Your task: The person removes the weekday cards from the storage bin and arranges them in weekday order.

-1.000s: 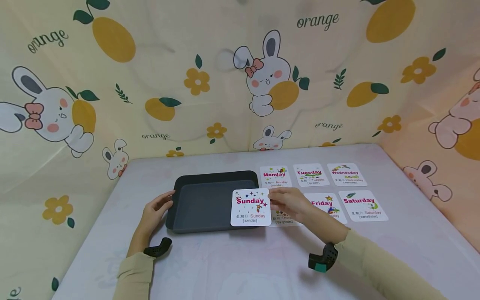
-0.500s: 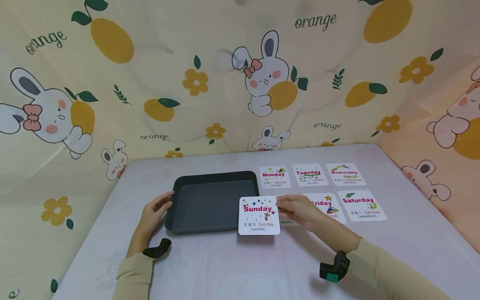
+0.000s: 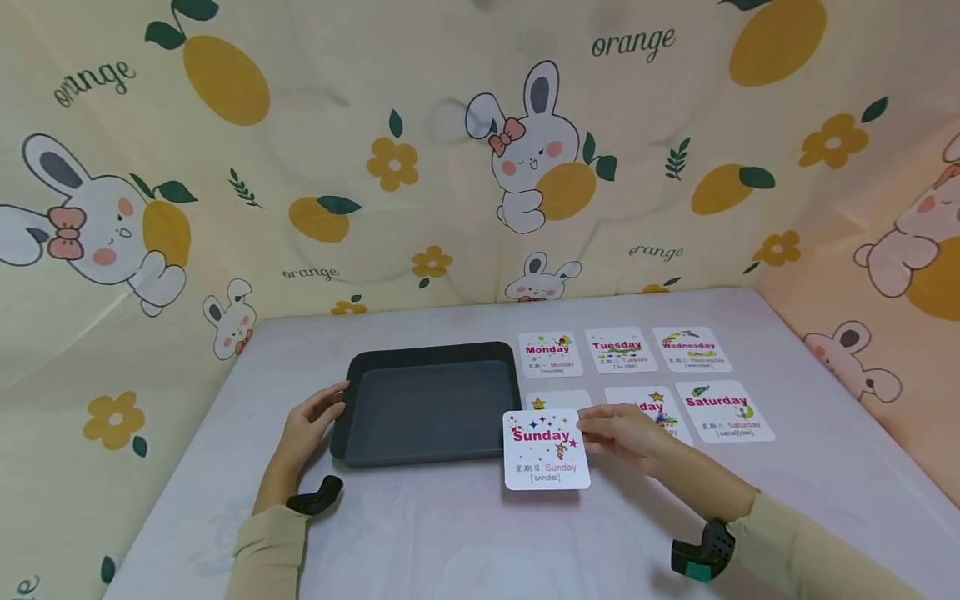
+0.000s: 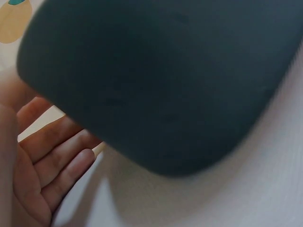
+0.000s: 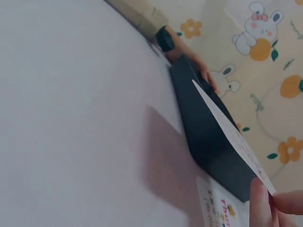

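A white square flashcard printed "Sunday" point(image 3: 547, 454) is pinched at its right edge by my right hand point(image 3: 626, 433). In the right wrist view the card point(image 5: 232, 132) stands tilted above the table, its shadow below, between thumb and fingers. My left hand point(image 3: 311, 421) rests against the left side of a dark grey rectangular tray point(image 3: 431, 412). In the left wrist view, the left hand's fingers point(image 4: 54, 156) lie loosely bent along the tray's edge point(image 4: 142, 118), some tips hidden behind it. The Sunday card overlaps the tray's near right corner and covers part of another card.
Flashcards lie in two rows right of the tray: Monday point(image 3: 550, 356), Tuesday point(image 3: 622, 350), Wednesday point(image 3: 692, 350) behind; a mostly covered Thursday card point(image 3: 558, 400), a partly covered Friday card point(image 3: 671, 423) and Saturday point(image 3: 724, 412) in front. A patterned cloth point(image 3: 450, 167) hangs behind the table.
My right hand has moved right and toward me with the Sunday card, off the tray's inside. The left hand and tray stay in place.
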### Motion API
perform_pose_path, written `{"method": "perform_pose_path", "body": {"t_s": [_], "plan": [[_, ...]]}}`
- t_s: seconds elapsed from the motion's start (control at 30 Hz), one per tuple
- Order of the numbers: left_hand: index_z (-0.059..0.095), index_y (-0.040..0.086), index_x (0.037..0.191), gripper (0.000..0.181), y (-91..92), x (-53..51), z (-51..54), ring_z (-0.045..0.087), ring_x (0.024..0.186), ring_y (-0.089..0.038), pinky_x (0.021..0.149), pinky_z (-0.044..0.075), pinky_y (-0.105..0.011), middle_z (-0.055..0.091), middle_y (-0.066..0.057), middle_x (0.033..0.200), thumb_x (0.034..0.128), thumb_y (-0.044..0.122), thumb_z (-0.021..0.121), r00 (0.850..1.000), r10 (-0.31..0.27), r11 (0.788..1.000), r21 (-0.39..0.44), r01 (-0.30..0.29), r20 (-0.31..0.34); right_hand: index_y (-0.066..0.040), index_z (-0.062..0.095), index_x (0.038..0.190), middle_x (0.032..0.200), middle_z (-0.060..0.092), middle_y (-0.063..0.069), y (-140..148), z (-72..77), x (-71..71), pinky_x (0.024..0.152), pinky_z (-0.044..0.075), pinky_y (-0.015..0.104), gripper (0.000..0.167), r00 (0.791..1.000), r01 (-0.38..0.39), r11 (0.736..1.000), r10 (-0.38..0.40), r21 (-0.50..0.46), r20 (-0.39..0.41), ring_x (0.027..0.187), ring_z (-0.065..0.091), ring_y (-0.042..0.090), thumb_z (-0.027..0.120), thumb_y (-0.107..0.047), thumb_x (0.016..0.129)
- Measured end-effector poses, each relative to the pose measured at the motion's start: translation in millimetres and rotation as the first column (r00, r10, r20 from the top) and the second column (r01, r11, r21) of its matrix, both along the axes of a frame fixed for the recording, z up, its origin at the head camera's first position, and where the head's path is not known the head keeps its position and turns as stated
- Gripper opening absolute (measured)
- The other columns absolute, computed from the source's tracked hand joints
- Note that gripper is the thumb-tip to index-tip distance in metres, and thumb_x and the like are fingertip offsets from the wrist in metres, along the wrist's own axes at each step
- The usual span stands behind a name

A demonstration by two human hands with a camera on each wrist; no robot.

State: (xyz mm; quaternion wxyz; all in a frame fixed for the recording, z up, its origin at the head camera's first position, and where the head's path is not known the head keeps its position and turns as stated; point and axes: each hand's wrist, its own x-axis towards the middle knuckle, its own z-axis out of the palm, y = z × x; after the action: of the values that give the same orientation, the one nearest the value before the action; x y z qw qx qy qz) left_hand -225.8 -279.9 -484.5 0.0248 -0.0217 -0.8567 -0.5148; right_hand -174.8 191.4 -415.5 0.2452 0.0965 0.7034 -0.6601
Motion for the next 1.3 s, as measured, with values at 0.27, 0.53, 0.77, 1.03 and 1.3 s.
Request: {"method": "perform_pose_path", "body": {"t_s": [0.27,0.53,0.77,1.03,1.3], "plan": [[0.053,0.013,0.138,0.044,-0.8,0.2,0.6,0.048,0.100,0.022,0.086,0.040,0.000,0.056,-0.018,0.139,0.0979,0.031,0.055,1.000,-0.004,1.000,-0.005,0.004,-0.008,0.005,0.059,0.120,0.092,0.072,-0.001,11,-5.0,9.6,0.071,0.056,0.018,0.033,1.000,0.012,1.000,-0.012,0.020,0.015,0.080,0.065,0.008,0.061,-0.013,0.093],[0.053,0.012,0.137,0.043,-1.1,0.2,-0.5,0.048,0.099,0.022,0.085,0.039,0.000,0.057,-0.018,0.137,0.0978,0.029,0.055,1.000,-0.001,1.000,-0.002,0.001,-0.016,0.005,0.057,0.121,0.092,0.073,-0.001,21,-13.1,20.1,0.073,0.058,0.020,0.034,0.999,0.003,1.000,-0.004,0.022,0.038,0.080,0.067,0.008,0.061,-0.013,0.092],[0.052,0.013,0.138,0.043,-0.4,1.0,-0.1,0.047,0.100,0.022,0.086,0.037,0.001,0.054,-0.016,0.141,0.0980,0.029,0.055,1.000,-0.006,1.000,0.009,0.006,0.008,0.005,0.058,0.119,0.091,0.074,-0.001,28,-18.1,29.2,0.072,0.058,0.021,0.032,0.997,-0.041,0.999,0.041,0.000,0.068,0.078,0.068,0.008,0.061,-0.012,0.092],[0.052,0.011,0.138,0.044,-0.6,1.4,2.1,0.049,0.101,0.019,0.086,0.039,0.000,0.055,-0.019,0.138,0.0979,0.029,0.055,1.000,-0.006,1.000,0.015,0.006,0.006,0.003,0.062,0.116,0.091,0.075,-0.001,34,-23.6,35.1,0.073,0.058,0.021,0.028,0.994,-0.063,0.997,0.067,-0.048,0.090,0.079,0.070,0.008,0.061,-0.011,0.091],[0.050,0.012,0.140,0.045,0.8,2.9,5.3,0.048,0.102,0.018,0.087,0.039,0.000,0.053,-0.017,0.142,0.0983,0.027,0.054,1.000,-0.018,0.999,0.040,0.016,0.026,0.002,0.064,0.113,0.089,0.075,-0.001,37,-28.6,40.0,0.074,0.059,0.022,0.025,0.993,-0.078,0.995,0.082,-0.058,0.081,0.076,0.070,0.007,0.062,-0.010,0.091]]}}
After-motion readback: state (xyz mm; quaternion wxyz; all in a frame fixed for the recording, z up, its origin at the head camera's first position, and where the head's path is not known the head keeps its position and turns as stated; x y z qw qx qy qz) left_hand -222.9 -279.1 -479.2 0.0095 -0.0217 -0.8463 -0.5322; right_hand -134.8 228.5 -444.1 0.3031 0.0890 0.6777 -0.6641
